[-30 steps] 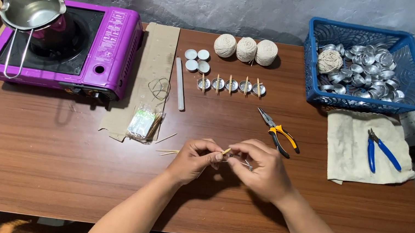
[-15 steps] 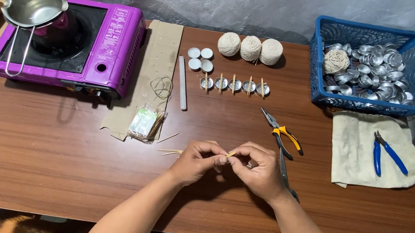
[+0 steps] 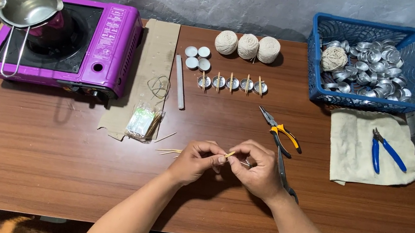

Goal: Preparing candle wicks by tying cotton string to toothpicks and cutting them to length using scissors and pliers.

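Both hands meet over the middle of the table, near its front edge. The left hand [image 3: 194, 160] and the right hand [image 3: 260, 169] each pinch one end of a thin wooden stick [image 3: 229, 154], fingertips pressed close together around it; a bit of pale string seems to run by the stick, though it is too small to be sure. To do this step well, the grip looks best kept at the fingertips, the stick level, and the wrists low and near the wood for steadiness.

Just left of the hands lie a few loose sticks [image 3: 168, 151], and beyond them a small clear packet [image 3: 143, 120] on the end of a cardboard strip [image 3: 156, 53]. By the right wrist lie dark scissors [image 3: 284, 173], and just behind them yellow-handled pliers [image 3: 278, 131].

Further back stands a row of small metal cups [image 3: 232, 83] with sticks laid across them, then three balls of string [image 3: 247, 46] at the back edge. A purple stove [image 3: 66, 44] carrying a steel pot [image 3: 28, 4] fills the back left corner; a blue basket [image 3: 368, 103] of empty cups fills the back right, with blue cutters [image 3: 386, 151] on a cloth [image 3: 352, 150] in front of it.
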